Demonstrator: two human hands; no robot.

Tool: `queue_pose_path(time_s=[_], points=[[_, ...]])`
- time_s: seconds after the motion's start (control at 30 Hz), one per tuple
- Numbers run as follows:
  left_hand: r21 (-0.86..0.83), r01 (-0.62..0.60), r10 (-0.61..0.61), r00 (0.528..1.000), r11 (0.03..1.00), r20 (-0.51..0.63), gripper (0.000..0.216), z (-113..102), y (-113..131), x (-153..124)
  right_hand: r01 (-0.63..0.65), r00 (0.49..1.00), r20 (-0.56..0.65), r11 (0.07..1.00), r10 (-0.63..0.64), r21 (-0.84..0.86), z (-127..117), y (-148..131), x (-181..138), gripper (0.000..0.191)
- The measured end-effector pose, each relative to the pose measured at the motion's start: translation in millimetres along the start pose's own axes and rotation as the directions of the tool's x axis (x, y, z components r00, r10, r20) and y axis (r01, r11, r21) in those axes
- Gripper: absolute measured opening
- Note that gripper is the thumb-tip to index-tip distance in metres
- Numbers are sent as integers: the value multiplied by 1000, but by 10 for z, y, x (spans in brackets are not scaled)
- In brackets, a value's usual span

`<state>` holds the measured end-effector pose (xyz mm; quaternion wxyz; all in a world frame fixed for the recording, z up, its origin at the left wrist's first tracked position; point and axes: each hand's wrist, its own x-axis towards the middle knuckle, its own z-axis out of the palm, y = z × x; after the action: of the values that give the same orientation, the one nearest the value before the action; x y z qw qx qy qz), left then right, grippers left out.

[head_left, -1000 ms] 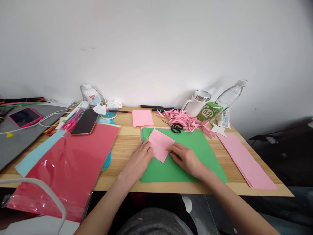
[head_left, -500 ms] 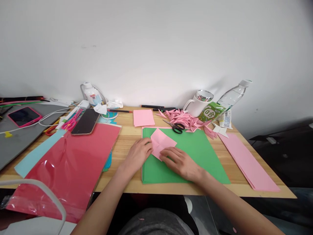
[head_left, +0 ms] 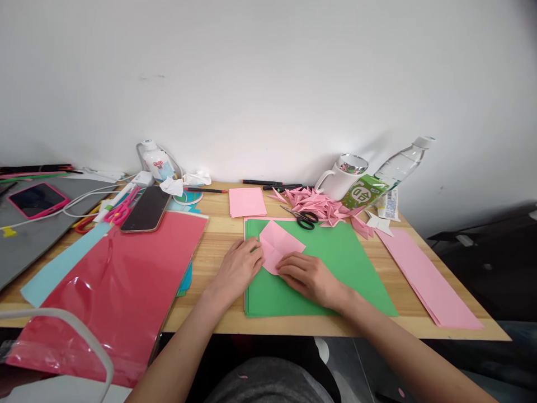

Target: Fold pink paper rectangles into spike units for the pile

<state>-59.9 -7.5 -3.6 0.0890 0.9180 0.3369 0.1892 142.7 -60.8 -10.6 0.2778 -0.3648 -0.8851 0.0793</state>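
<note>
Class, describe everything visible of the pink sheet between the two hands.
The pink sheet looks like thin paper, with faint creases. It lies over the green sheet, set askew, one corner pointing toward the wall. The left hand touches its left edge; the right hand covers its near right part. The near edge looks curved; whether folded is unclear.

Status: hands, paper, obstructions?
Left hand at left edge of creased pink paper. Right hand on its near-right side. Paper over green sheets. Black-handled scissors beyond, clear of both hands.
</note>
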Motion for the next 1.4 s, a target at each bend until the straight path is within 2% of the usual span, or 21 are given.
queue_pose_path(time_s=[0.07, 0.17, 0.27, 0.47, 0.6, 0.77, 0.93, 1.1, 1.27, 1.4], points=[[2, 4, -4, 1000, 1000, 12, 16, 5, -5, 9, -159, 987, -20, 985, 161, 70, 16, 8, 50, 11], [-13, 16, -15, 999, 1000, 46, 13, -4, -8, 31, -373, 925, -41, 922, 378, 101, 57, 32, 132, 11], [-44, 34, -32, 998, 998, 48, 12, -6, -8, 39, -459, 886, -36, 886, 462, 59, 97, 57, 189, 9], [-148, 55, -62, 997, 987, -49, 17, 41, -24, 18, -483, 875, -8, 873, 484, -65, 124, 118, 226, 9], [-150, 91, -97, 995, 984, -32, 7, 44, 0, 23, -502, 865, 26, 864, 502, 19, 107, 160, 246, 6], [-117, 97, -103, 994, 988, -41, 10, 60, 30, 6, -503, 864, 64, 852, 499, 145, 78, 207, 257, 9], [-85, 58, -66, 994, 995, -92, 7, 93, 30, 3, -480, 877, 51, 862, 478, 163, 109, 249, 230, 17], [-40, 0, -5, 992, 999, -125, 13, 82, 45, -43, -446, 895, 34, 887, 445, 117, 131, 250, 226, 16], [-79, -129, 124, 990, 988, -70, 25, 26, 31, -199, -428, 903, 27, 897, 428, 112, 117, 246, 236, 16], [-33, -144, 143, 989, 989, -28, 31, 27, 22, -300, -426, 904, 29, 896, 426, 124, 94, 244, 248, 16]])
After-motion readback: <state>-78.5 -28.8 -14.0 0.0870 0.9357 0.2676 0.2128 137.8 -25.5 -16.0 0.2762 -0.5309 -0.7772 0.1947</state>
